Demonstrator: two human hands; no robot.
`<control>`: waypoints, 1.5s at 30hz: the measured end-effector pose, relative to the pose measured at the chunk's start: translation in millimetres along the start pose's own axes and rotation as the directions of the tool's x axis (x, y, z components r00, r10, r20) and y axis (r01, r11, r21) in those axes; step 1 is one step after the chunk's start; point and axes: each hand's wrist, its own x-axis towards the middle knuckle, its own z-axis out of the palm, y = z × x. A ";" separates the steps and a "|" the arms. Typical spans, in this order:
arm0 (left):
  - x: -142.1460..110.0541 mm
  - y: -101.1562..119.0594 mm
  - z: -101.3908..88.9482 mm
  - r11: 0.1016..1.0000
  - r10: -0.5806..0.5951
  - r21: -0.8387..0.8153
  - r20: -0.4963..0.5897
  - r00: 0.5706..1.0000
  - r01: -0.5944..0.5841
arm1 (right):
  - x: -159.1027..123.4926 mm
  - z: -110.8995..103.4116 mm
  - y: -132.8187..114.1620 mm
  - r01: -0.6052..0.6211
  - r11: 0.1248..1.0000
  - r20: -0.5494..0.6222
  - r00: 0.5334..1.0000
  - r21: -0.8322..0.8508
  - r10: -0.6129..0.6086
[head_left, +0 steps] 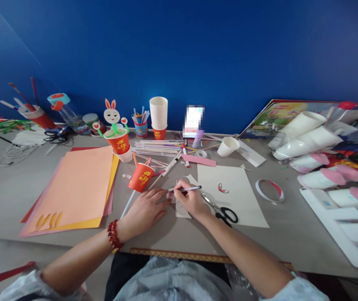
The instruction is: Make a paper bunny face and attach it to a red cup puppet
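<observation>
My right hand (pixel 189 196) is closed around a slim pen (pixel 193 189), its tip at a small white paper piece (pixel 171 196) on the table. Flat beside it lies my left hand (pixel 145 209), fingers stretched out, fingertips at the paper's left edge; the hands partly hide this piece. Just under my right hand is a paper scrap (pixel 183 210) with a round outline. Black-handled scissors (pixel 225 214) rest on a white sheet (pixel 244 200) that bears two small red-and-black leaf shapes (pixel 223 189). A red paper cup (pixel 141 177) leans over near my left hand.
Coloured paper sheets (pixel 75 184) are stacked on the left. A rabbit-faced cup figure (pixel 119 144) stands behind, near stacked white cups (pixel 158 113) and several straws (pixel 156 147). A tape roll (pixel 270 191) and pink-and-white cup pieces (pixel 326 177) lie right. A phone (pixel 194 121) leans on the blue wall.
</observation>
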 end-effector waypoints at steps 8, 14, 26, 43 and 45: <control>0.4 0.4 -1.8 1.000 0.007 -0.012 0.003 1.000 -0.007 | 0.2 -0.8 -2.4 -0.010 1.000 0.007 1.000 0.016 0.010; 0.2 -1.1 0.5 1.000 0.003 -0.019 0.015 1.000 -0.003 | -0.1 -1.4 -3.1 0.000 1.000 0.023 1.000 0.005 0.000; 0.4 -0.1 -0.9 1.000 0.013 -0.012 0.008 1.000 -0.013 | -0.1 -0.7 -2.7 0.000 1.000 0.030 1.000 -0.019 0.000; -0.1 -0.7 -0.2 1.000 0.009 -0.006 0.005 1.000 -0.009 | -0.5 -0.7 -2.4 -0.005 1.000 -0.006 1.000 0.000 0.005; -0.3 -0.8 0.1 1.000 0.010 -0.007 0.002 1.000 -0.010 | -0.3 -0.7 -2.3 -0.001 1.000 0.001 1.000 -0.003 0.001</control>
